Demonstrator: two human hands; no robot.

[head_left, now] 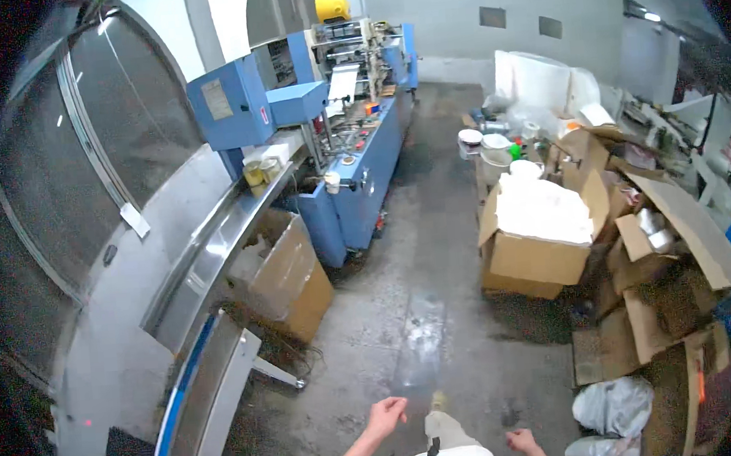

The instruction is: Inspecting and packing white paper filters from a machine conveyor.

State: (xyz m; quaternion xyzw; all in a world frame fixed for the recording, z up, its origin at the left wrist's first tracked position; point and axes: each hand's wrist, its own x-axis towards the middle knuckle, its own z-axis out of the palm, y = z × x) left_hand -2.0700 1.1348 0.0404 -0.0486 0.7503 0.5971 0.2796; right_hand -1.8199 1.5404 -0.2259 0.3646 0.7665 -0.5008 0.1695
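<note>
Low in the head view, my left hand (387, 415) hangs in front of my body with its fingers loosely curled in. Nothing shows in it. Over the floor to the right, my right hand (521, 440) is also curled closed, and I see nothing in it. Neither hand touches anything. The white-and-blue conveyor (206, 408) is the nearest thing on my left hand's side. Two grey-white plastic bags (613, 407) lie closest to my right hand. One of my legs (447, 430) steps forward on the grey floor.
A long blue machine (370, 177) with rollers runs along the left, a metal chute (214, 247) leading from it. Under the chute stands a cardboard box (288, 276). Right are a box of white material (537, 258), flattened cardboard (679, 223) and white buckets (496, 155). Grey floor (422, 309) lies between.
</note>
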